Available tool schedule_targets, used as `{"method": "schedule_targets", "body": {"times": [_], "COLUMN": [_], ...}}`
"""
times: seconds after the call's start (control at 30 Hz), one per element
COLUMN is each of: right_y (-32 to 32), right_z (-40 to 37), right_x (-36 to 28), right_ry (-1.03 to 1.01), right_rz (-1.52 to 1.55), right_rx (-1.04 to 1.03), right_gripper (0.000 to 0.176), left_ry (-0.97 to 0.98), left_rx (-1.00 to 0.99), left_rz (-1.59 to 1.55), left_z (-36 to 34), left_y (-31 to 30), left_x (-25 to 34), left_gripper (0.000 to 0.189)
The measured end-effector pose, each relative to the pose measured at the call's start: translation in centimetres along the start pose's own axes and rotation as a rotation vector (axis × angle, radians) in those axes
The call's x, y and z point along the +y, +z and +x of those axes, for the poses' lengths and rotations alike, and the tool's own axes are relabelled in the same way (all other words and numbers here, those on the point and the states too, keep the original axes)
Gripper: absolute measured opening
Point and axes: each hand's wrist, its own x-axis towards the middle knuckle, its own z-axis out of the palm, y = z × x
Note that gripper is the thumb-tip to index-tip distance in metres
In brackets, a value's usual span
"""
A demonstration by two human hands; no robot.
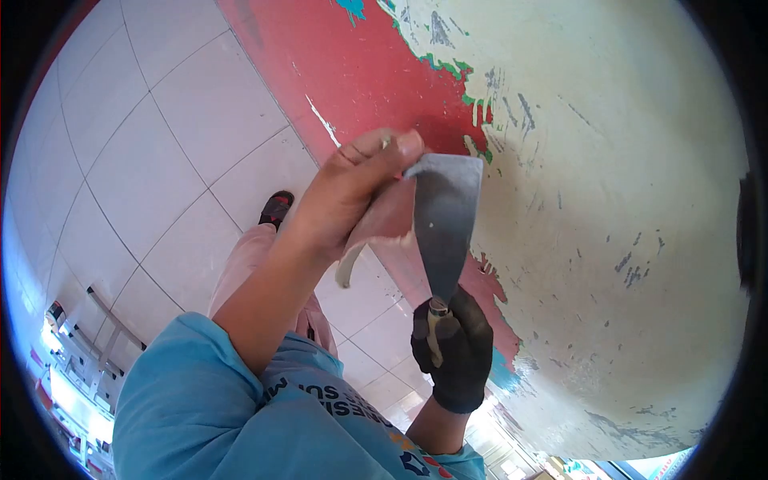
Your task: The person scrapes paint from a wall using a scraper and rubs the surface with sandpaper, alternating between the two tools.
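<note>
My left hand (360, 180), bare, has its fingers curled and its thumb pressed in beside the top corner of a metal scraper blade (448, 216). It grips a thin, curling pinkish peeled piece (384, 220), which hangs below the fingers with a pale curled end. In a black glove, my right hand (456, 348) is closed around the light handle of the scraper, whose wide blade points up the view. Behind both hands is a wall (608, 192) with a cream area, a red painted band (352, 72) and ragged green and blue edges.
Light floor tiles (160, 160) run along the left of the wall. A dark shoe (277, 208) and pink trouser legs show below my left arm. At the lower left stands a metal frame (116, 328), possibly a ladder. Grey scrape marks dot the cream surface.
</note>
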Motion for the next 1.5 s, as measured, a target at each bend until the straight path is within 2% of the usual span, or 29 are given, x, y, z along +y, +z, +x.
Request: {"method": "schedule_targets", "body": {"times": [0.07,0.1,0.17,0.2,0.27,0.3,0.33,0.4,0.43,0.5,0.6,0.67,0.73,0.8,0.87,0.93,1.07,1.17,1.23,1.37,1.43,1.5], "right_y": [0.0,0.0,0.1,-0.3,-0.2,-0.1,-0.1,-0.4,-0.4,-0.1,0.6,1.3,2.4,3.0,3.1,3.1,3.9,3.9,3.8,3.4,3.3,3.0], "right_z": [-0.5,-0.9,-0.8,-1.1,-1.0,-0.9,-0.9,-0.7,-0.6,-0.4,-0.6,-0.6,-0.3,0.3,0.3,-0.2,0.3,0.0,-0.8,-0.9,-0.7,-1.1], "right_x": [-0.1,-0.2,-0.6,-0.3,-0.4,-0.5,-0.5,0.3,0.5,0.4,0.1,-0.2,-0.5,-0.5,-0.2,0.6,0.9,1.2,1.6,2.0,2.2,2.6], "right_ry": [-0.026,-0.067,-0.113,-0.095,-0.075,-0.11,-0.144,-0.199,-0.258,-0.249,-0.196,-0.15,-0.199,-0.223,-0.139,-0.053,0.071,0.179,0.267,0.346,0.246,0.16], "right_rz": [-0.017,0.039,0.091,0.05,0.006,0.011,0.016,0.02,0.028,0.057,0.08,0.072,0.012,-0.015,-0.038,-0.05,-0.084,-0.132,-0.166,-0.196,-0.447,-0.701], "right_rx": [-0.031,-0.011,0.009,0.053,0.095,0.098,0.102,0.108,0.114,0.144,0.173,0.172,0.249,0.281,0.312,0.351,0.394,0.443,0.48,0.512,0.494,0.472], "right_gripper": [0.038,0.035,0.032,0.033,0.033,0.033,0.032,0.034,0.037,0.035,0.034,0.034,0.034,0.034,0.036,0.037,0.042,0.046,0.049,0.054,0.054,0.054], "left_ry": [0.036,0.034,0.082,0.08,-0.182,-0.264,-0.265,-0.351,-0.353,-0.106,-0.208,-0.183,-0.177,-0.148,-0.132,-0.046,-0.026,-0.103,-0.08,-0.061,-0.077,-0.084], "left_rx": [0.285,0.284,0.104,0.101,0.154,0.113,0.113,-0.122,-0.121,-0.102,-0.124,-0.117,-0.115,-0.112,-0.105,-0.055,-0.058,-0.079,-0.007,-0.125,-0.032,-0.024], "left_rz": [-0.093,-0.094,-0.255,-0.249,-0.293,-0.221,-0.223,0.034,0.032,0.157,0.133,0.076,-0.058,0.006,0.068,-0.071,-0.029,0.073,-0.124,0.065,0.025,-0.064], "left_z": [0.4,0.6,1.0,0.6,-0.3,-0.6,-0.7,-0.9,-1.2,-1.6,-1.4,-1.0,-0.7,-0.5,-0.3,0.0,-0.1,-0.3,-0.6,-0.6,-0.4,-0.6], "left_y": [0.4,0.0,-1.2,-0.7,0.3,0.3,0.4,0.7,1.4,3.5,4.7,5.2,5.4,5.1,5.2,5.4,5.1,5.3,6.0,5.0,5.6,6.0], "left_x": [1.4,1.4,1.2,0.4,-0.2,-0.1,0.2,1.0,1.1,0.8,0.9,0.3,0.1,0.7,1.0,0.4,0.1,0.2,-0.5,-0.1,0.0,-0.4], "left_gripper": [0.042,0.042,0.055,0.055,0.066,0.062,0.062,0.054,0.054,0.043,0.034,0.032,0.033,0.034,0.034,0.034,0.034,0.035,0.036,0.037,0.037,0.037]}}
